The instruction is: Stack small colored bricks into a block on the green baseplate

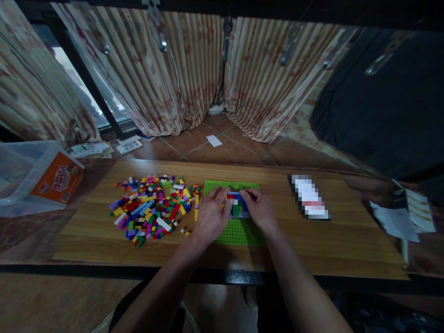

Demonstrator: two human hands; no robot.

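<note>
A green baseplate (pixel 239 233) lies in the middle of the wooden table (pixel 329 245). On it stands a small stack of bricks (pixel 237 203) in red, white, blue and green. My left hand (pixel 210 217) rests on the plate's left side, its fingers touching the stack from the left. From the right, my right hand (pixel 259 210) presses its fingertips against the same stack. Whether either hand pinches a single brick is hidden by the fingers.
A heap of loose coloured bricks (pixel 152 208) spreads left of the plate. A blurred dark rectangle (pixel 310 197) lies to the right. A clear tub with an orange box (pixel 57 178) stands at far left, papers (pixel 398 217) at far right. Curtains hang behind.
</note>
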